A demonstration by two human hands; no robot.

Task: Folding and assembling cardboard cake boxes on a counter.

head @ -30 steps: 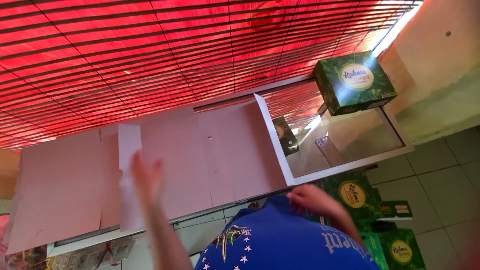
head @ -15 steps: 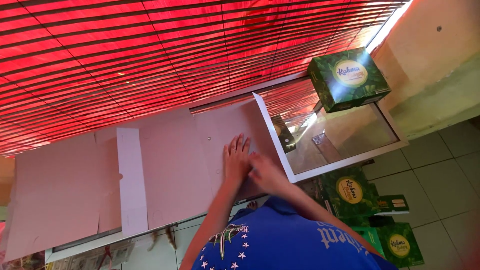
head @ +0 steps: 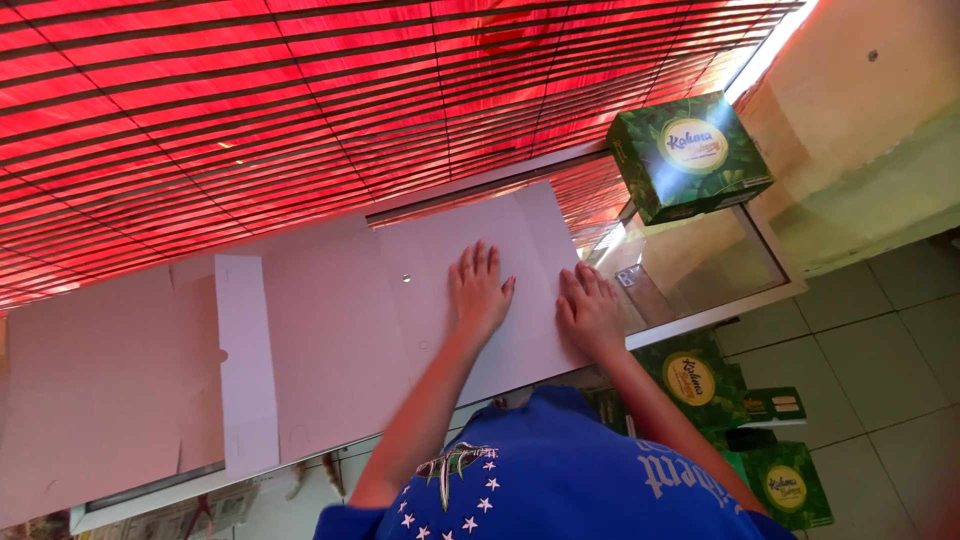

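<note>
Both the left hand (head: pixel 478 292) and right hand (head: pixel 590 312) are lying open, gripping nothing, pressing the flat pinkish-white cardboard sheet (head: pixel 330 340) down (fingers spread) on the glass-topped counter (head: pixel 720 262).

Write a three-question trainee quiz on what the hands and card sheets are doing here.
1. True or false: both hands lie flat on the pale cardboard sheet.
2. Which thing stands on the glass counter? A) green box B) red bucket C) metal kettle
3. Fill in: the fingers of the right hand sit near the sheet's ____ edge.

Key:
1. True; the left hand and right hand press palm down.
2. A, the green box.
3. Right.
</note>
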